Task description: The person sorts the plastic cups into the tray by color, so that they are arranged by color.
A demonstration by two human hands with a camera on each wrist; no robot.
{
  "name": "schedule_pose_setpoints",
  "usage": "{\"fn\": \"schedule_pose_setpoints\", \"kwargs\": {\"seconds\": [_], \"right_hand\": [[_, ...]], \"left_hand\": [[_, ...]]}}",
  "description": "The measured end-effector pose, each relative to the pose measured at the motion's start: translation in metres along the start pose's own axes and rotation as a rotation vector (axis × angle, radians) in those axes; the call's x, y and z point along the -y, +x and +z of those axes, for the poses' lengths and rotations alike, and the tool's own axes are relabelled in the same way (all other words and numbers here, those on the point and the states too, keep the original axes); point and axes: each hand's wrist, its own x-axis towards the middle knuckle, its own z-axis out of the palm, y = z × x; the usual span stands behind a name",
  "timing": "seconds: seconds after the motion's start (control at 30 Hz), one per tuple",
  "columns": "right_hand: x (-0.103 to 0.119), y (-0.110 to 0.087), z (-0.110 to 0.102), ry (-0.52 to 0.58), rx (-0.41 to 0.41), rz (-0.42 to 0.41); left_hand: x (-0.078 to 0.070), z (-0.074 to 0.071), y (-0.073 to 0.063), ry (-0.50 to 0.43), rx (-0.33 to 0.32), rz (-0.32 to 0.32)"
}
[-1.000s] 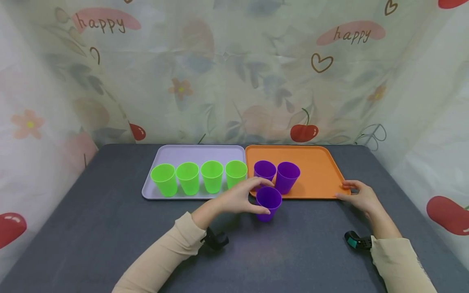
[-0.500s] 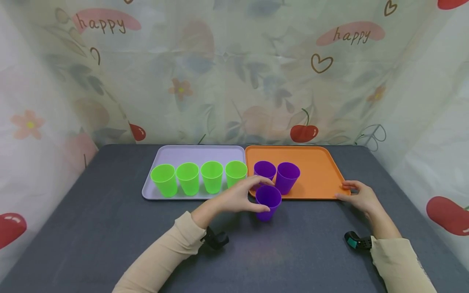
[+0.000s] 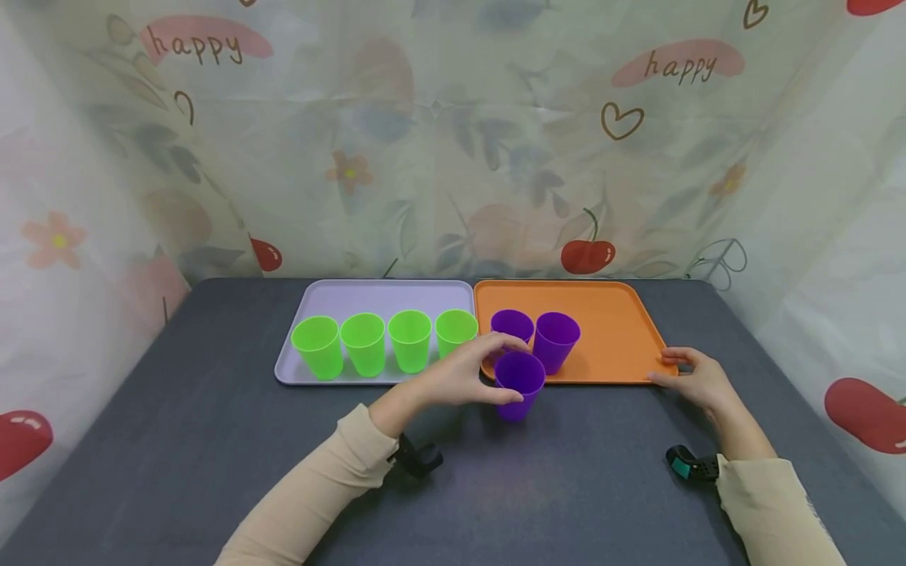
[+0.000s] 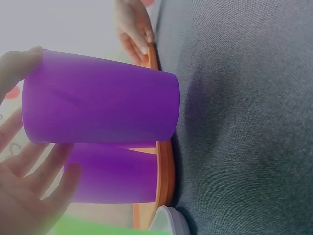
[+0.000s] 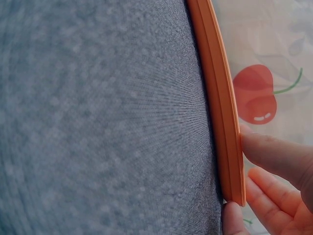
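My left hand grips a purple cup near its rim, thumb on the near side and fingers on the far side. The cup is upright, just in front of the orange tray; in the left wrist view its base is off the cloth, casting a shadow. Two more purple cups stand at that tray's left end: one partly hidden by my fingers, the other beside it. At the tray's front right corner, my right hand pinches the rim between thumb and fingers.
A lavender tray adjoins the orange one on the left, with several green cups in a row along its front. Dark grey cloth covers the table. A patterned curtain hangs close behind the trays.
My left hand and the held purple cup have risen slightly and shifted a little toward the orange tray. The right hand has stayed on the tray corner.
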Motion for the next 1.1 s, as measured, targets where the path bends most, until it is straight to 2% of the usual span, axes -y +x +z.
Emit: {"fn": "schedule_pose_setpoints", "kwargs": {"seconds": [0.2, 0.6, 1.1], "right_hand": [[0.000, 0.001, 0.000, 0.002, -0.002, 0.002], [-0.001, 0.000, 0.000, 0.003, 0.000, -0.002], [-0.001, 0.000, 0.000, 0.005, 0.002, -0.003]], "left_hand": [[-0.002, -0.001, 0.003, 0.007, -0.012, 0.018], [-0.012, -0.003, 0.011, -0.044, -0.023, 0.041], [-0.024, -0.004, 0.020, -0.016, -0.027, 0.066]]}}
